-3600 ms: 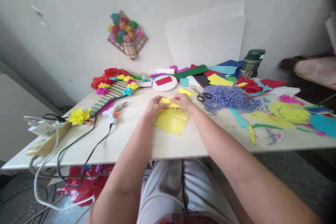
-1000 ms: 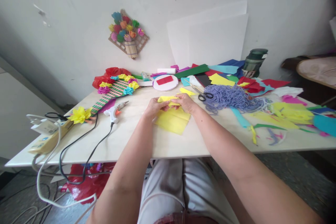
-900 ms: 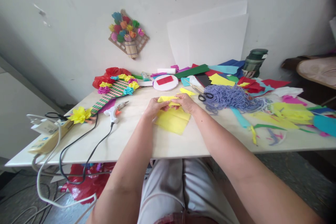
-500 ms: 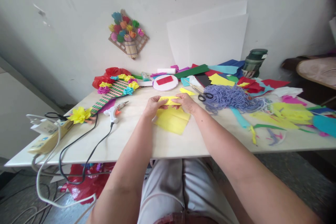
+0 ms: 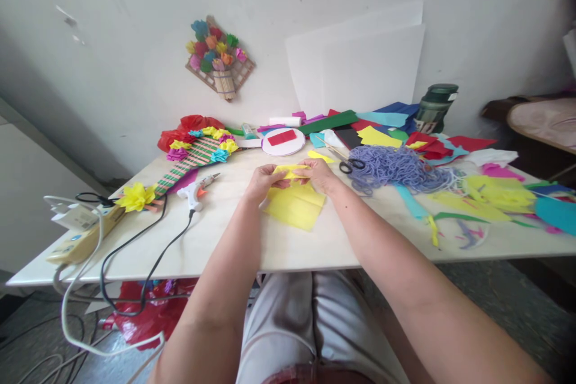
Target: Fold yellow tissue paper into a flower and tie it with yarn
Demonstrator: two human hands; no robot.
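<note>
A sheet of yellow paper (image 5: pixel 294 209) lies on the white table (image 5: pixel 234 246) in front of me, its far edge folded up. My left hand (image 5: pixel 263 182) pinches that folded edge from the left. My right hand (image 5: pixel 320 175) pinches the same edge from the right, fingertips almost meeting the left hand's. Both hands rest low on the table top. The fold between the fingers is a narrow yellow strip.
A white glue gun (image 5: pixel 197 188) with a black cord lies to the left. Black-handled scissors (image 5: pixel 350 164) and a heap of purple yarn (image 5: pixel 396 169) sit to the right, among several coloured paper scraps. A paper-flower craft board (image 5: pixel 198 153), a power strip (image 5: pixel 76 237) and a green bottle (image 5: pixel 432 107) stand around.
Both hands have stayed on the yellow paper's far edge, fingers shifting slightly as the fold is worked. Nothing else on the table has moved.
</note>
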